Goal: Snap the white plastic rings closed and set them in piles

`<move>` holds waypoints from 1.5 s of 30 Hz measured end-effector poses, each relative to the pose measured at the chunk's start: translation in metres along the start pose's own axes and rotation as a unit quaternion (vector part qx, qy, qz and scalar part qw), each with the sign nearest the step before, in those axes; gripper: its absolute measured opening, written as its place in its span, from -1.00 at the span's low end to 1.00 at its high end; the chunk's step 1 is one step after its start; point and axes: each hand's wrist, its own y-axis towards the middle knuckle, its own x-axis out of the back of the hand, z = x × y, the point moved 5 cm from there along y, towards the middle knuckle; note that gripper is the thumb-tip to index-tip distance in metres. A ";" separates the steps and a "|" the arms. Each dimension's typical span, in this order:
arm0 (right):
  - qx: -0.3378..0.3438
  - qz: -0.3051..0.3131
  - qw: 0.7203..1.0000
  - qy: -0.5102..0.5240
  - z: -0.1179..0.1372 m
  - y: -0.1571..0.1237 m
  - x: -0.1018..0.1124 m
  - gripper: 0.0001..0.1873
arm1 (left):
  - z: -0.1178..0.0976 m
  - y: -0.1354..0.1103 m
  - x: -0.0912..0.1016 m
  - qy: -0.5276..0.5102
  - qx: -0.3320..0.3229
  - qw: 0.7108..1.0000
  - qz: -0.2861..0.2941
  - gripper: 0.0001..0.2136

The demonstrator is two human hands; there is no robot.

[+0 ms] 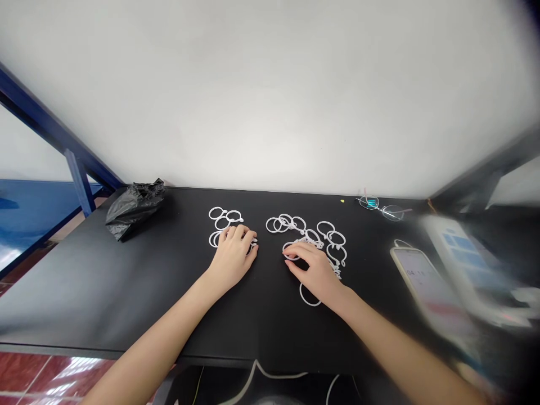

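Observation:
On the black table lie two groups of white plastic curtain rings, each ring with a small knob or eyelet. My left hand rests over the left group of curtain rings, its thumb apart from the bent fingers; some rings are hidden beneath it. Over the larger right group of curtain rings is my right hand. Its thumb and index finger close on the edge of one curtain ring at the group's left side. Another ring shows partly under the right wrist.
A crumpled black plastic bag sits at the table's back left. Eyeglasses lie at the back right, near a phone with a cable and a blurred white device. A white wall rises behind; blue frame bars stand left.

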 end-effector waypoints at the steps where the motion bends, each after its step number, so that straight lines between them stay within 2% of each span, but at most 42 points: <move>1: 0.008 0.004 1.000 0.005 0.002 0.000 0.000 -0.83 | -0.001 0.000 0.002 -0.004 -0.003 1.000 -0.006 -0.83; 3: 0.023 -0.003 1.000 0.019 0.006 0.001 0.001 -0.82 | -0.005 0.001 0.006 -0.024 -0.013 0.999 -0.025 -0.83; 6: 0.041 -0.048 0.997 0.051 0.014 0.002 0.009 -0.81 | -0.014 0.000 0.013 -0.084 -0.043 0.994 -0.047 -0.81; 8: 0.043 -0.081 0.992 0.082 0.018 0.002 0.015 -0.83 | -0.023 -0.002 0.016 -0.149 -0.068 0.986 -0.037 -0.76; 10: 0.033 -0.097 0.988 0.118 0.020 0.002 0.018 -0.85 | -0.031 -0.003 0.016 -0.238 -0.081 0.968 0.002 -0.68; 14: -0.015 -0.087 0.973 0.211 0.019 0.001 0.015 -0.90 | -0.041 -0.004 0.008 -0.409 -0.031 0.905 0.115 -0.77; 16: -0.043 -0.081 0.961 0.261 0.017 0.000 0.013 -0.89 | -0.040 -0.003 0.003 -0.470 0.015 0.870 0.148 -0.69; 20: -0.073 -0.080 0.951 0.289 0.014 -0.002 0.011 -0.73 | -0.031 0.000 -0.003 -0.575 0.094 0.801 0.140 -0.66; 22: -0.062 -0.087 0.959 0.264 0.016 -0.002 0.013 -0.67 | -0.026 -0.001 -0.004 -0.620 0.124 0.764 0.129 -0.69; 25: -0.029 -0.109 0.972 0.207 0.020 -0.004 0.018 -0.73 | -0.024 -0.003 -0.008 -0.670 0.158 0.715 0.125 -0.72; 28: 0.002 -0.126 0.979 0.162 0.024 -0.005 0.020 -0.76 | -0.025 -0.005 -0.011 -0.698 0.174 0.683 0.128 -0.75; 30: 0.019 -0.128 0.982 0.137 0.026 -0.006 0.020 -0.74 | -0.026 -0.006 -0.013 -0.704 0.179 0.674 0.132 -0.74; 33: 0.026 -0.138 0.985 0.103 0.026 -0.006 0.020 -0.79 | -0.028 -0.006 -0.012 -0.680 0.176 0.698 0.144 -0.70; 36: 0.017 -0.133 0.987 0.087 0.024 -0.006 0.018 -0.84 | -0.029 -0.005 -0.005 -0.645 0.136 0.745 0.105 -0.73; 38: 0.024 -0.116 0.989 0.090 0.025 -0.006 0.016 -0.85 | -0.031 -0.005 0.003 -0.586 0.083 0.804 0.062 -0.70; 41: 0.048 -0.081 0.990 0.108 0.030 -0.008 0.012 -0.82 | -0.037 -0.008 0.012 -0.405 -0.016 0.914 0.015 -0.72; 43: 0.059 -0.063 0.989 0.121 0.034 -0.010 0.009 -0.79 | -0.041 -0.011 0.015 -0.309 -0.068 0.949 -0.008 -0.81; 45: 0.064 -0.057 0.988 0.132 0.038 -0.011 0.008 -0.78 | -0.042 -0.012 0.016 -0.271 -0.096 0.957 -0.017 -0.80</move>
